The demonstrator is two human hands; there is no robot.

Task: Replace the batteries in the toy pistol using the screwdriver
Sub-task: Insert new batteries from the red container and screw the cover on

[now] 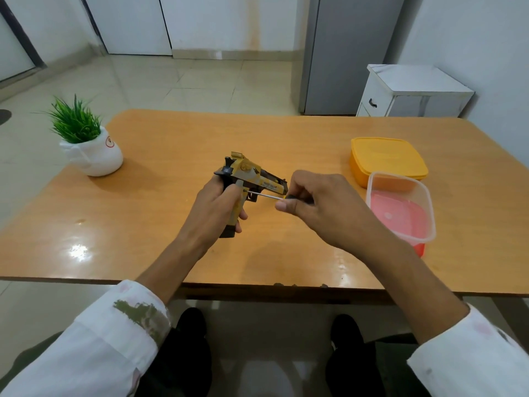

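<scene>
Yellow toy pistol (249, 179) gripped by your left hand (213, 212); your right hand (320, 200) pinches screwdriver (267, 195), tip at grip.

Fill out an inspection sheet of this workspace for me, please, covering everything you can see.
Surface: wooden table, glossy, with glare patches.
Job's things: toy pistol with the tip of the screwdriver at its grip; no batteries seen.
Clutter: potted plant at left; yellow lidded box and clear tub at right.
Hands: left hand grips the pistol's grip; right hand pinches the screwdriver's handle.
Cables: nothing seen.
Surroundings: tiled floor, white cabinet, grey tall unit.
</scene>
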